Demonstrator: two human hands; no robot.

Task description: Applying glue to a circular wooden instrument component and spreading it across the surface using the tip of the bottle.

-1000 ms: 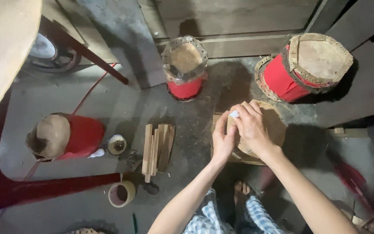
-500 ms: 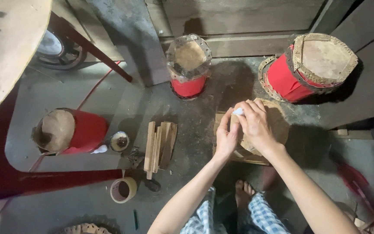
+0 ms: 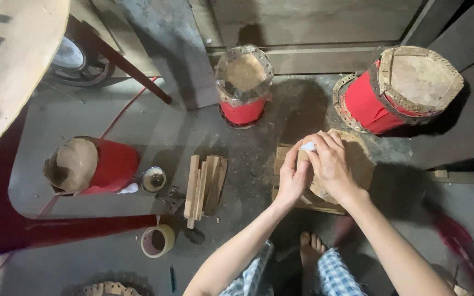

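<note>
Seen from above, a person's two bare hands meet over a round hide-covered piece that lies on a low wooden board on the dusty floor. The left hand and the right hand are pressed close together, and between their fingertips they pinch a small white piece, held just above the near edge of the hide; what the white piece is cannot be told. Around the hands stand three red drums: one upright drum beyond them, a larger drum tipped over to the right, and a third drum lying on its side well to the left. A bundle of wooden sticks lies between that drum and the hands, with a roll of tape nearer the camera and a small round tin beside the lying drum.
</note>
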